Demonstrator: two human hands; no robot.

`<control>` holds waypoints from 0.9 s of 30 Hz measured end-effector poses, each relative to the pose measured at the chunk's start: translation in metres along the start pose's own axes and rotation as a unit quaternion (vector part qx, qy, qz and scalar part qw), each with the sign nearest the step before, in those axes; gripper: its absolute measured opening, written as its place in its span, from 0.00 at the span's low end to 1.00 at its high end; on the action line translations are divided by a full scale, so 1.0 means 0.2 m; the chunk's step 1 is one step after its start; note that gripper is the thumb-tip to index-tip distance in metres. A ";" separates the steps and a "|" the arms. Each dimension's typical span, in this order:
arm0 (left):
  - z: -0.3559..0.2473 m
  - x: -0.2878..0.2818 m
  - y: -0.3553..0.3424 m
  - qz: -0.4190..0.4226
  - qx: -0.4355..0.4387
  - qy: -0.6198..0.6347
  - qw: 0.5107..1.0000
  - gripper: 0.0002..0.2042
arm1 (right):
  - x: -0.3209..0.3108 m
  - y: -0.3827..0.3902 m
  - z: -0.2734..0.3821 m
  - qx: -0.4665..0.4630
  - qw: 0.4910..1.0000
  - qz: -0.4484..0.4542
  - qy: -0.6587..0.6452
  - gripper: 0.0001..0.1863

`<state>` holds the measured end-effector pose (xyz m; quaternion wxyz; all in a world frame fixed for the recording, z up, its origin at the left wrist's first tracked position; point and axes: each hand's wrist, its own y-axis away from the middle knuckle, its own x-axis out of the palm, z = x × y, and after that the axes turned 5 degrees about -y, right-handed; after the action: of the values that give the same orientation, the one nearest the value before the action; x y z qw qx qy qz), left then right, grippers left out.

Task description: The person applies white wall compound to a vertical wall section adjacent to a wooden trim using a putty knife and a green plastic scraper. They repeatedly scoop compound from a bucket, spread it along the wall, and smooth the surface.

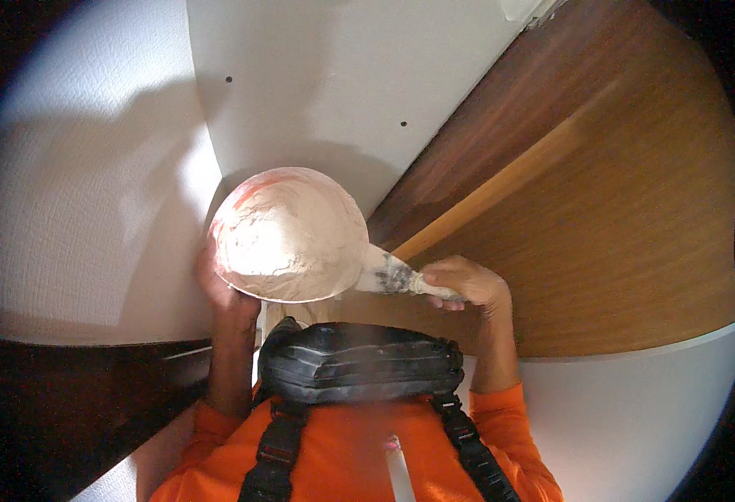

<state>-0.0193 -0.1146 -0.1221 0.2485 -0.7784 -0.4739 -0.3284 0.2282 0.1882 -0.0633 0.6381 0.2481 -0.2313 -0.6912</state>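
A round bowl (259,188) with traces of red holds a pale beige, lumpy paste (288,247) at the centre of the head view. My left hand (225,280) grips it from beneath on the left side, mostly hidden by it. My right hand (468,284) is closed on the handle of a putty knife (384,268), whose pale, stained blade reaches to the bowl's right edge; whether it touches the bowl I cannot tell.
A white textured wall (91,209) and a pale screw-dotted panel (317,75) meet in a corner ahead. Wood panelling (602,209) runs along the right, above a white surface. A dark band (66,393) lies low left. A black chest pack (351,368) sits against my body.
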 end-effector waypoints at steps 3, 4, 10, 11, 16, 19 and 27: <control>0.00 0.01 0.00 -0.068 -0.051 0.038 0.996 0.27 | -0.04 0.11 0.02 0.018 0.995 -0.086 0.052 0.19; 0.00 0.01 0.00 -0.086 -0.051 0.038 0.994 0.27 | -0.05 0.14 0.04 0.003 0.995 -0.099 0.030 0.19; 0.01 0.02 0.01 -0.084 -0.062 0.063 0.993 0.27 | 0.23 -0.02 0.11 -0.264 0.926 -0.249 -0.100 0.16; 0.01 0.02 0.01 -0.084 -0.077 0.086 0.990 0.27 | 0.30 -0.11 0.10 -0.293 0.898 -0.320 -0.076 0.15; 0.00 0.01 -0.01 -0.082 -0.085 0.072 0.990 0.26 | 0.42 -0.28 0.03 -0.517 0.710 -0.370 0.304 0.23; -0.01 0.01 0.00 -0.105 -0.090 0.073 0.988 0.26 | 0.43 -0.29 0.00 -0.504 0.685 -0.392 0.351 0.28; 0.03 0.04 0.01 -0.018 0.100 -0.290 0.952 0.27 | 0.21 -0.27 -0.31 -0.438 0.674 -0.459 0.379 0.25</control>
<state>-0.0127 -0.1071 -0.1212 0.1704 -0.8028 -0.5697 -0.0437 0.2240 0.1501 -0.1465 0.3091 0.2554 0.5029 -0.7657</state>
